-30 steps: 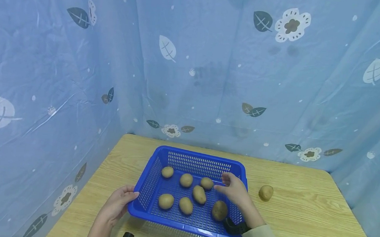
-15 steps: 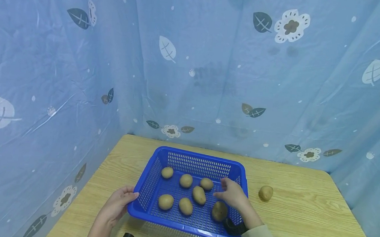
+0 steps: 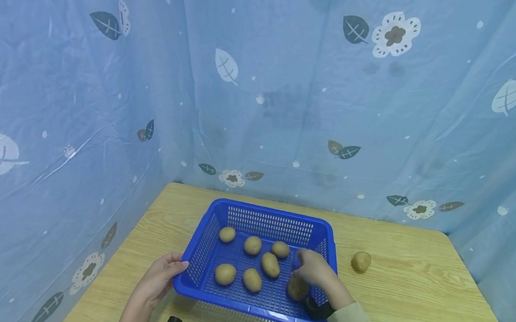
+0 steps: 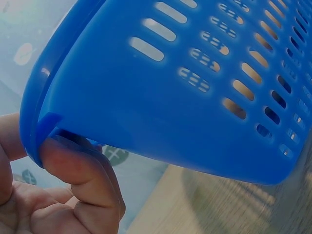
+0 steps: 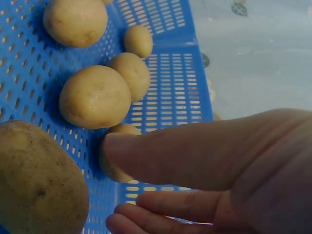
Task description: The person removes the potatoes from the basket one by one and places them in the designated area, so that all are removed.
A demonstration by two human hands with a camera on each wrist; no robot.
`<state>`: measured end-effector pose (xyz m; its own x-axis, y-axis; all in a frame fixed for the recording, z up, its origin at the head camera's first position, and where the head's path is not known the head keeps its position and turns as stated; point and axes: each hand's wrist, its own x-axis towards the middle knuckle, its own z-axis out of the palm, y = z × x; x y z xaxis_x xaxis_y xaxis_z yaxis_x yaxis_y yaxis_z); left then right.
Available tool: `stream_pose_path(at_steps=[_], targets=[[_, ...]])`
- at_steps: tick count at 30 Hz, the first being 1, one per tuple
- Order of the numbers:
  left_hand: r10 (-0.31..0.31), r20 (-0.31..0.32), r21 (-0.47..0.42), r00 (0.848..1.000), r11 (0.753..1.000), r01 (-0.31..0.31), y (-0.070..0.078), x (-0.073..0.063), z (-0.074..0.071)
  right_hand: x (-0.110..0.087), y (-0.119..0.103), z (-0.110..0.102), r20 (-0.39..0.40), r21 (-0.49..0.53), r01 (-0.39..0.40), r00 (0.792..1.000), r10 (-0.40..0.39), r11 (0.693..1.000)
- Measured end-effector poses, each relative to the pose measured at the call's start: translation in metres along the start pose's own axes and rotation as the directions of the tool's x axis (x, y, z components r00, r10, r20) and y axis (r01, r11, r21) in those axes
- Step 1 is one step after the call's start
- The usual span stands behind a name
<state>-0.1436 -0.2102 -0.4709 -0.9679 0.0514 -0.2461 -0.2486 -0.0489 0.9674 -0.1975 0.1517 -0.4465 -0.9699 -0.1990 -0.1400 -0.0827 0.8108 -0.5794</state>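
Observation:
A blue perforated plastic basket (image 3: 245, 308) stands on the table with several potatoes in it. At its near left corner my left hand (image 3: 158, 277) grips the rim, thumb on top. In the left wrist view, the fingers (image 4: 80, 170) curl under the basket's lip. My right hand (image 3: 316, 272) is inside the basket at the right, just behind a darker, soil-marked potato (image 3: 297, 289), which it partly covers in the head view. Seen from the right wrist, its thumb (image 5: 175, 153) is straight, its fingers are slightly bent, and nothing lies between them. Whether it touches a potato cannot be told.
One potato (image 3: 361, 262) lies on the wooden table (image 3: 417, 292) right of the basket. A long potato (image 3: 270, 265) and a round potato (image 3: 280, 249) are left of my right hand. A blue patterned curtain (image 3: 265, 80) hangs behind and beside the table.
My right hand has come down and nearer to the darker potato, and now covers its upper part. The left hand, the basket and the potatoes stay where they were.

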Motion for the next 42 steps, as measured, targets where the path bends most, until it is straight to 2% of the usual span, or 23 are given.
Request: stream_pose_path(at_steps=[6,13,20,32,42], targets=[[0.016,-0.032,0.013,0.999,1.0,-0.015,0.0002,0.0002,0.0017,-0.0024,-0.0011,0.0001,0.036,-0.054,0.014,0.999,-0.012,0.998],[0.017,-0.023,0.014,1.0,1.0,-0.017,-0.0005,-0.0002,0.001,-0.0058,-0.0022,0.0001,0.084,-0.085,0.034,0.996,-0.026,0.996],[0.016,-0.025,0.013,1.0,1.0,-0.015,-0.0004,-0.0002,0.0016,-0.0089,-0.0044,0.0002,0.099,-0.11,0.065,0.994,-0.054,0.992],[0.014,-0.017,0.006,1.0,1.0,-0.014,-0.0021,0.0001,0.0001,-0.0081,-0.0027,0.0047,0.15,-0.214,0.043,0.989,-0.011,0.976],[0.007,-0.043,0.018,0.999,1.0,-0.006,-0.0003,-0.0007,0.0021,-0.009,-0.0041,0.005,0.155,-0.217,0.036,0.988,-0.002,0.976]])
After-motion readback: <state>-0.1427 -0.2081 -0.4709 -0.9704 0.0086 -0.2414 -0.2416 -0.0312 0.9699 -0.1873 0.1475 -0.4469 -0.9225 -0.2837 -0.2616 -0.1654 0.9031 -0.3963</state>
